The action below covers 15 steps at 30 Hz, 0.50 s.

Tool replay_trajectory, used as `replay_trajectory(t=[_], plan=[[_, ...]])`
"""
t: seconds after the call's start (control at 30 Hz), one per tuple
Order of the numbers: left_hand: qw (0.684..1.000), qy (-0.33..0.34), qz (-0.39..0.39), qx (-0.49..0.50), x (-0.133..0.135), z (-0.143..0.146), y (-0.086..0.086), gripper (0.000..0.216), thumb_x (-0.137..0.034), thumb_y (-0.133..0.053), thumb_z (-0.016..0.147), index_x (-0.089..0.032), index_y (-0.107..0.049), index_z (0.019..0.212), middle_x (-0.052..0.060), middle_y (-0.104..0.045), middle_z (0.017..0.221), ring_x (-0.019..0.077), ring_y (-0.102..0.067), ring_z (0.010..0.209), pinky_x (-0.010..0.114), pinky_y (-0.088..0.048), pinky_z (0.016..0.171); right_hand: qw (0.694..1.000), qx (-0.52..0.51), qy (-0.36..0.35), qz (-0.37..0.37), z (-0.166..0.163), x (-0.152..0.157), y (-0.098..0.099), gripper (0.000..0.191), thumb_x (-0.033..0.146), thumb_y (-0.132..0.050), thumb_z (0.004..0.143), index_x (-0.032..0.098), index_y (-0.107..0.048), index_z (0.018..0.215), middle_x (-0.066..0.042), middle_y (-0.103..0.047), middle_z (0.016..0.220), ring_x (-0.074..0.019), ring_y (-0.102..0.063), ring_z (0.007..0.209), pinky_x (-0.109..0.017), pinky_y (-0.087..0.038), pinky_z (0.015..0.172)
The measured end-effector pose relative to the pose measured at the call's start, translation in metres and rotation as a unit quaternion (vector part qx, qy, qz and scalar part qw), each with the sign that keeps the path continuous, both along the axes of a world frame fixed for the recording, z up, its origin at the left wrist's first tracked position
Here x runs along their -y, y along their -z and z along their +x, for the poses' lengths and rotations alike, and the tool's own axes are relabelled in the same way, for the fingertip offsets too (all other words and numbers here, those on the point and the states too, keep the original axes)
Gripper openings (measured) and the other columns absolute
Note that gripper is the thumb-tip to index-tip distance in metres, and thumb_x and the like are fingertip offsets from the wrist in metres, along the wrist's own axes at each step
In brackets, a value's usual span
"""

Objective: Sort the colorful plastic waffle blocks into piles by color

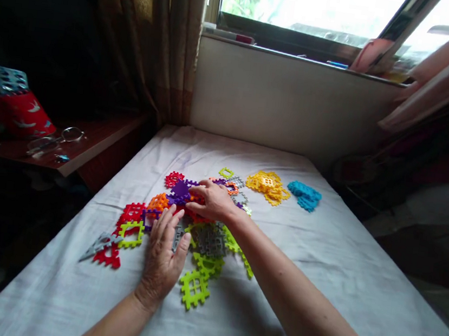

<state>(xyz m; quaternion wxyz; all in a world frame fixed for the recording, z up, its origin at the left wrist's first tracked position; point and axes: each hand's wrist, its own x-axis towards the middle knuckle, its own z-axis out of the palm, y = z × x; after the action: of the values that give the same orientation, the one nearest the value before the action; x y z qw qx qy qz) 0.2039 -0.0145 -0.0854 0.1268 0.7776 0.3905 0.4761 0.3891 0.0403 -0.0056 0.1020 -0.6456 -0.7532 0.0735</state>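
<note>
1. White sheet covers the bed; a mixed pile of plastic tiles lies mid-sheet.
2. Left hand lies palm down at the pile's 7 o'clock edge, fingers released and flat, tips touching the tiles, thumb beside a grey tile.
3. Right hand is on the pile's 12 o'clock part, palm down, fingers bent over a purple tile; cannot tell if it grips.
4. Orange tile is just at 8 o'clock of the purple one; red tile sits at the pile's 9 o'clock; lime tile at 6 o'clock, just beside the left hand.
5. Yellow heap lies apart at 2 o'clock, with a blue heap just at 3 o'clock of it.
6. Window at 12 o'clock, curtain at 11, and a side table with a red pouch at 9.
</note>
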Motion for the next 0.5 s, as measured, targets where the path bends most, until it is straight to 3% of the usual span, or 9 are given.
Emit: replay_trajectory(t=[0.13, 0.23, 0.3, 0.4, 0.5], plan=[[1.0, -0.021, 0.023, -0.003, -0.002, -0.004, -0.006, 0.047, -0.033, -0.045, 0.099, -0.026, -0.042, 0.146, 0.013, -0.046, 0.152, 0.0255, -0.038, 0.145, 0.051, -0.032, 0.119, 0.996, -0.029, -0.071, 0.037, -0.005, 0.047, -0.007, 0.042, 0.06, -0.06, 0.089, 0.031, -0.072, 0.117, -0.006, -0.071, 0.121, -0.0254, -0.06, 0.118, -0.045, -0.04, 0.104], [0.997, -0.048, 0.046, -0.029, -0.014, -0.02, -0.017, 0.047, -0.037, -0.043, 0.099, -0.025, -0.045, 0.145, 0.013, -0.048, 0.151, 0.0273, -0.036, 0.146, 0.052, -0.03, 0.12, 0.992, -0.094, -0.076, 0.039, 0.011, 0.047, -0.014, 0.036, 0.056, -0.055, 0.094, 0.03, -0.075, 0.109, -0.002, -0.075, 0.113, -0.0198, -0.065, 0.109, -0.035, -0.045, 0.098], [0.992, -0.09, 0.04, -0.073, -0.029, -0.038, -0.025, 0.047, -0.041, -0.041, 0.099, -0.024, -0.051, 0.141, 0.014, -0.051, 0.148, 0.0305, -0.037, 0.145, 0.057, -0.022, 0.121, 0.992, -0.122, 0.017, 0.04, 0.032, 0.026, -0.014, 0.036, 0.051, -0.052, 0.096, 0.028, -0.074, 0.113, -0.003, -0.074, 0.114, -0.0177, -0.068, 0.103, -0.03, -0.049, 0.092], [0.977, -0.15, -0.011, -0.151, -0.055, -0.073, -0.03, 0.05, -0.051, -0.037, 0.098, -0.024, -0.059, 0.133, 0.015, -0.058, 0.142, 0.0357, -0.046, 0.138, 0.067, -0.01, 0.119, 0.979, -0.069, 0.182, 0.051, 0.067, -0.021, -0.006, 0.044, 0.046, -0.058, 0.093, 0.024, -0.066, 0.131, -0.009, -0.065, 0.134, -0.0232, -0.06, 0.123, -0.034, -0.045, 0.104], [0.96, -0.17, -0.073, -0.213, -0.073, -0.099, -0.024, 0.061, -0.059, -0.029, 0.096, -0.021, -0.064, 0.128, 0.018, -0.06, 0.139, 0.0388, -0.049, 0.134, 0.069, -0.02, 0.115, 0.969, -0.025, 0.244, 0.0, 0.088, -0.058, 0.01, 0.057, 0.049, -0.055, 0.094, 0.02, -0.054, 0.144, -0.015, -0.055, 0.145, -0.0277, -0.053, 0.134, -0.038, -0.041, 0.11]])
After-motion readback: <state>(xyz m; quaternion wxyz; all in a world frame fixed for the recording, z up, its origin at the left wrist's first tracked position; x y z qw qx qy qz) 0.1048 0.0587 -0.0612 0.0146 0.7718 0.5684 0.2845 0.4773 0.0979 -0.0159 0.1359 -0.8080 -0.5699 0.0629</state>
